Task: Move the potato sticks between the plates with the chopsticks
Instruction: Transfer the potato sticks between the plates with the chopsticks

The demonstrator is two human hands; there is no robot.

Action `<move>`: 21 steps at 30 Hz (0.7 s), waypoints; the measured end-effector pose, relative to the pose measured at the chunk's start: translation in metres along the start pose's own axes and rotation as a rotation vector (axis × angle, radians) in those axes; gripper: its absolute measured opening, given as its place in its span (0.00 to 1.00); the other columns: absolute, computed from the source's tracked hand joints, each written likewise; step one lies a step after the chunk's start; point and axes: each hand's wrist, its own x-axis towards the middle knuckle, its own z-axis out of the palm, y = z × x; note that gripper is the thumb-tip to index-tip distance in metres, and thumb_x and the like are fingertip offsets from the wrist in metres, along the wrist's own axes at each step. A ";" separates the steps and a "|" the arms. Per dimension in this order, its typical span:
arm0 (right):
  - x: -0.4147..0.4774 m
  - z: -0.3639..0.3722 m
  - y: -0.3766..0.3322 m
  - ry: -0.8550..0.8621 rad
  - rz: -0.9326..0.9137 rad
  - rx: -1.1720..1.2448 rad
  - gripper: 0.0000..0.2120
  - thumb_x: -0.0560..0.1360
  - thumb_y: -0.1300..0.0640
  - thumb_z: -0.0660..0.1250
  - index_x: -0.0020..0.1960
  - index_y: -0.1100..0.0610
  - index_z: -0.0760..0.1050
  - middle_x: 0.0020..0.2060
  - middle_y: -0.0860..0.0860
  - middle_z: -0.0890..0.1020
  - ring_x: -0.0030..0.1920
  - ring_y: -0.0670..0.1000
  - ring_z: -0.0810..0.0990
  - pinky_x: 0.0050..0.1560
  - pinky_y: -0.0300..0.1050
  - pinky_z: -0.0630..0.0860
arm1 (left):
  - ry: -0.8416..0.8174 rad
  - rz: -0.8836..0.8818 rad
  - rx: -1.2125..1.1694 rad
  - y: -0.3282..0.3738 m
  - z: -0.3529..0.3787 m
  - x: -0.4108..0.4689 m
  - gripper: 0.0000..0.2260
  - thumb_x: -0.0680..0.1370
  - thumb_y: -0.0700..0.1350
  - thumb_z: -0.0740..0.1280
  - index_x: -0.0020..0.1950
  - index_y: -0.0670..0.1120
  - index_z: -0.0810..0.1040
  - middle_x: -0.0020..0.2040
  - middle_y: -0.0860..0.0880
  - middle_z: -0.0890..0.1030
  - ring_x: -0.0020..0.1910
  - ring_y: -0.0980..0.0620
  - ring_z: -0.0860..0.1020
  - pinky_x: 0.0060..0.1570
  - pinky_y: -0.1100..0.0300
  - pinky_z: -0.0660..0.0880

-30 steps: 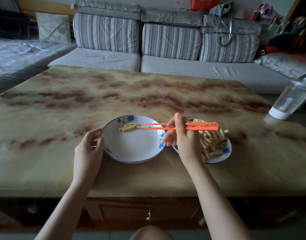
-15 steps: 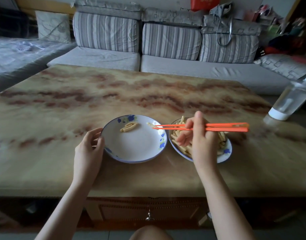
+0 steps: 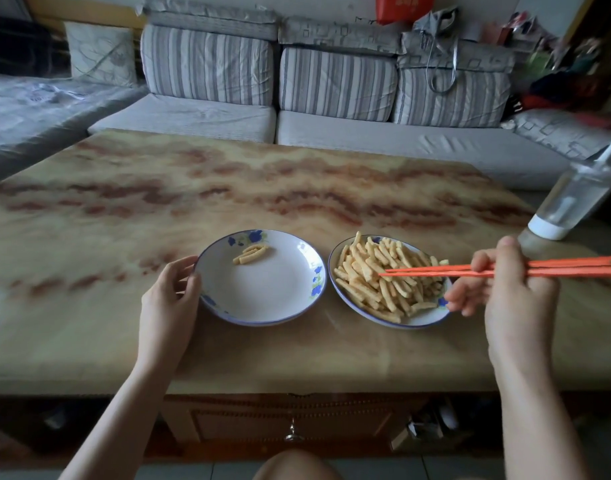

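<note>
Two white plates with blue flowers sit side by side on the marbled table. The left plate [image 3: 262,299] carries a few potato sticks [image 3: 250,254] near its far rim. A heap of potato sticks [image 3: 383,275] fills the right plate [image 3: 418,318]. My left hand [image 3: 169,299] rests against the left plate's left rim, fingers curled on the edge. To the right of the full plate, my right hand [image 3: 504,292] grips a pair of orange chopsticks [image 3: 470,270]. They lie level, their tips close together over the heap's middle.
A clear water bottle [image 3: 574,202] with a white base leans at the table's right edge. Beyond the table [image 3: 158,202] runs a grey striped sofa [image 3: 331,126], with bags piled at its right end. A drawer with a metal pull sits under the near table edge.
My right hand has carried the chopsticks rightward, from over the left plate back to the heap on the right plate. My left hand has stayed on the left plate's rim.
</note>
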 end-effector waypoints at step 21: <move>-0.029 0.069 0.004 -0.288 0.010 0.225 0.20 0.83 0.55 0.52 0.35 0.60 0.70 0.18 0.54 0.74 0.17 0.50 0.68 0.20 0.33 0.62 | -0.006 0.003 -0.012 -0.001 0.000 0.001 0.13 0.79 0.42 0.62 0.62 0.48 0.77 0.51 0.55 0.79 0.48 0.58 0.75 0.43 0.68 0.67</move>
